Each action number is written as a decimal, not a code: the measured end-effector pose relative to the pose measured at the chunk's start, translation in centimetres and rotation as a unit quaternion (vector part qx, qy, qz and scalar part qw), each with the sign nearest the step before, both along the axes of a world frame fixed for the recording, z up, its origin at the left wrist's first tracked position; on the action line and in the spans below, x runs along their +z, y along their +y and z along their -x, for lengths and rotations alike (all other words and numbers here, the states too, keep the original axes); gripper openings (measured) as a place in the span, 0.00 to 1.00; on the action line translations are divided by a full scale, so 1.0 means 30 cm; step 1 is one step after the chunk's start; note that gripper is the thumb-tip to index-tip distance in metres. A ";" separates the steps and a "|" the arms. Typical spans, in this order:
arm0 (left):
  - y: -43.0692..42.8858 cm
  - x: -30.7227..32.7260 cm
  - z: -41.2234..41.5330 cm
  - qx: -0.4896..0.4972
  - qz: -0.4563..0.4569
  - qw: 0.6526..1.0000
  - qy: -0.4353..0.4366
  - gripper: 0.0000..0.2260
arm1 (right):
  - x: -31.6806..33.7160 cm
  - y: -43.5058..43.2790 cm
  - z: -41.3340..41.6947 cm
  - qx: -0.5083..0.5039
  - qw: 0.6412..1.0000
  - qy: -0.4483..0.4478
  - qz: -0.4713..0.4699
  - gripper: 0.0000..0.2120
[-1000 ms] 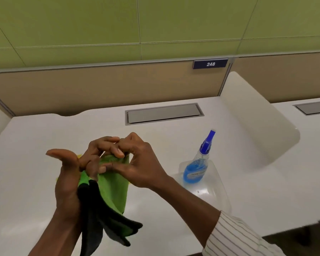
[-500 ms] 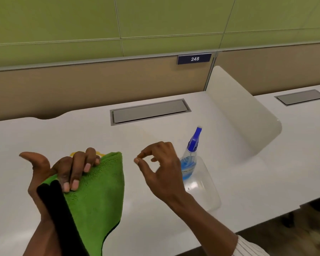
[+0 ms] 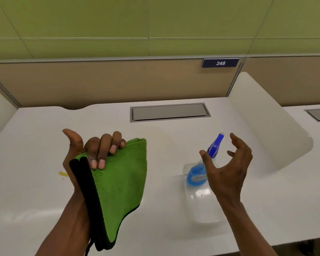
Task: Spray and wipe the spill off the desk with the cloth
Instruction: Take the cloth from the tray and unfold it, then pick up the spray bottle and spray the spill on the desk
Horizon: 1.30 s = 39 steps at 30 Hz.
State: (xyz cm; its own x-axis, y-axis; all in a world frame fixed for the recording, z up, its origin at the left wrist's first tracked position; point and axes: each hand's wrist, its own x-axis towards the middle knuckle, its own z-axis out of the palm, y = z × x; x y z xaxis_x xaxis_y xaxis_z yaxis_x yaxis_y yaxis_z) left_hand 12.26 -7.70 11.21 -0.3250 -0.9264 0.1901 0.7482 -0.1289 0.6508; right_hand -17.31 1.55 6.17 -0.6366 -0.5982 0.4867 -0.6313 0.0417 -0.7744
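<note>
Head view showed our left hand (image 3: 85, 163) with fingers (image 3: 100, 154) clamped on the folded cloth (image 3: 122, 178), our right hand (image 3: 227, 169) spread by the spray bottle (image 3: 198, 174) at 3 o'clock. We judged nothing done: the spill (image 3: 63, 174) at 9 o'clock marked the worktop (image 3: 44, 137), unsprayed, unwiped.

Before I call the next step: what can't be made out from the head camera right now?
- Spill: only a yellow smear shows beside the left hand; hand and cloth may hide more.
- Spray bottle: its trigger sits behind the open right hand.
- Bottle label: too blurred to read.
- Cloth's lower end: cut by the bottom edge.
</note>
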 end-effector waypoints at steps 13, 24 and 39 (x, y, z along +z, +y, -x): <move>0.070 0.014 0.011 -0.025 -0.013 0.995 0.097 0.37 | -0.137 -0.098 0.008 0.073 0.987 -0.140 -0.039 0.27; 0.011 -0.020 -0.088 -0.003 0.016 0.991 0.134 0.40 | 0.067 -0.082 -0.031 0.160 0.983 -0.074 0.042 0.18; -0.072 -0.071 -0.235 0.049 -0.014 0.988 0.147 0.36 | 0.155 -0.123 -0.541 0.552 0.826 -0.095 -0.070 0.14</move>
